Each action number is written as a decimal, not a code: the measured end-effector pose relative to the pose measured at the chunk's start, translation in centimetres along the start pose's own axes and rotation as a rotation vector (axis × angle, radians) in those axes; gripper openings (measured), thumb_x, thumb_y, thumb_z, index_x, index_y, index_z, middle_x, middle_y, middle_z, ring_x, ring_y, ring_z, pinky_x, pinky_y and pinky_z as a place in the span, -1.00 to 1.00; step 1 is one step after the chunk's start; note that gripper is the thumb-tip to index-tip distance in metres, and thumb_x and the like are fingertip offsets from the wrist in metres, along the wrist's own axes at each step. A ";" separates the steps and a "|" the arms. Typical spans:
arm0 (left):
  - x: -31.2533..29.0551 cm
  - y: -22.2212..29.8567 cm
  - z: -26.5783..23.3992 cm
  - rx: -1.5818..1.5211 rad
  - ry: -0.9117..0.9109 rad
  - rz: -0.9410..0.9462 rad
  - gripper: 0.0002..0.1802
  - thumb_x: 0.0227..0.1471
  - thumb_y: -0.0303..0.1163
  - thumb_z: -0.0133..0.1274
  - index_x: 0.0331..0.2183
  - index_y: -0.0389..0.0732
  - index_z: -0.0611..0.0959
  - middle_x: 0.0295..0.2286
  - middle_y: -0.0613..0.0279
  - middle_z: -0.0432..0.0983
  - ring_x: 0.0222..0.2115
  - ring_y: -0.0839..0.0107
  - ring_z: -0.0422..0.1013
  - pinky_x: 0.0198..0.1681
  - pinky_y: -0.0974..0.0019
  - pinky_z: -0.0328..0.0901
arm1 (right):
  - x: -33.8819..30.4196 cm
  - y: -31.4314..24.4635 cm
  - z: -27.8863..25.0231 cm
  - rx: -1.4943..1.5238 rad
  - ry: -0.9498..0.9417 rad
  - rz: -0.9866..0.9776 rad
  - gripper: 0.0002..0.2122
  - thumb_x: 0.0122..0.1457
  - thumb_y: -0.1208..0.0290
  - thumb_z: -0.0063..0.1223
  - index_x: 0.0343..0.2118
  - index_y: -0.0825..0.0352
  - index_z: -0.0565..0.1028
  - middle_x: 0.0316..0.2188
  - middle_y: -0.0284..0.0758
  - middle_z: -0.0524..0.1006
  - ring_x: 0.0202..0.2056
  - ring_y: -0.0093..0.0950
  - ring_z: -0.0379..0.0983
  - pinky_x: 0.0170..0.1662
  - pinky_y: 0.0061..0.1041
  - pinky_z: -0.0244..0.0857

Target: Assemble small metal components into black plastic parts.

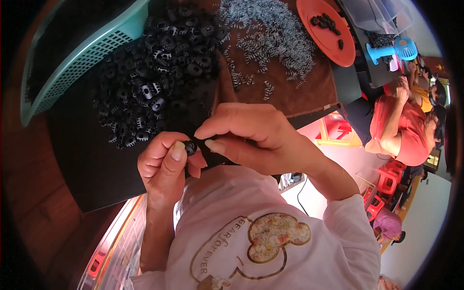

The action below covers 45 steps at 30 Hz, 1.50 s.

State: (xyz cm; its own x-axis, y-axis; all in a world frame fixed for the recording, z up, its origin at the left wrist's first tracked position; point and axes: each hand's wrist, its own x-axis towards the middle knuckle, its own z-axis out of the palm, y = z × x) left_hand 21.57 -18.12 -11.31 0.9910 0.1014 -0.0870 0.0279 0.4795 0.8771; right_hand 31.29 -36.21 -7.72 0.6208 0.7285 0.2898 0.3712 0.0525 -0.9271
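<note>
Between the thumb and fingers of my left hand [162, 166] is a small black plastic part [191, 147] with a round opening, much like a cord-lock piece. My right hand [263, 137] hovers just to its right, thumb and index fingertip a little apart, with nothing visible between them. Beyond my left hand spreads a large heap of similar black plastic parts [159, 67]. Many small metal springs [275, 43] lie scattered on a brown cloth [307, 96] past my right hand.
A teal perforated basket [82, 72] tilts at the far left. On the right, an orange-red plate [331, 48] holds several black pieces. Beyond it are a clear plastic bin [377, 17] and a blue fan [405, 48]. A person in a red shirt [403, 130] sits at the right.
</note>
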 end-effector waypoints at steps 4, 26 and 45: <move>0.0 0.2 0.2 -0.007 -0.003 -0.001 -0.77 0.20 -0.34 0.00 -0.28 -0.36 0.55 -0.56 0.17 0.52 -0.61 0.53 0.38 -0.54 0.48 0.30 | -0.1 0.0 0.0 0.121 0.000 0.063 -0.85 0.15 0.64 0.09 -0.20 0.43 0.51 -0.45 -0.35 0.51 -0.44 -0.60 0.46 -0.40 -0.63 0.29; 0.0 0.2 0.3 -0.012 -0.002 0.006 -0.76 0.21 -0.34 -0.01 -0.29 -0.37 0.55 -0.56 0.16 0.51 -0.63 0.52 0.36 -0.54 0.46 0.30 | -0.1 -0.5 -0.3 0.110 -0.004 0.058 -0.87 0.16 0.65 0.07 -0.22 0.42 0.53 -0.48 -0.40 0.51 -0.49 -0.70 0.42 -0.47 -0.71 0.23; 0.2 0.0 0.1 -0.025 -0.005 0.001 -0.76 0.22 -0.36 -0.04 -0.29 -0.38 0.54 -0.56 0.15 0.51 -0.63 0.53 0.36 -0.55 0.47 0.29 | 0.3 -0.7 -0.1 0.117 -0.014 0.116 -0.92 0.20 0.59 0.03 -0.26 0.40 0.49 -0.45 -0.38 0.51 -0.45 -0.64 0.43 -0.41 -0.65 0.27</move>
State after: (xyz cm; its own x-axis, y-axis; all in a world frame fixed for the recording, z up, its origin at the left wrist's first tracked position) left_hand 21.76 -18.17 -11.31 0.9917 0.0976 -0.0832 0.0233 0.5007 0.8653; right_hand 31.31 -36.13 -6.98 0.6448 0.7438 0.1761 0.2141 0.0455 -0.9758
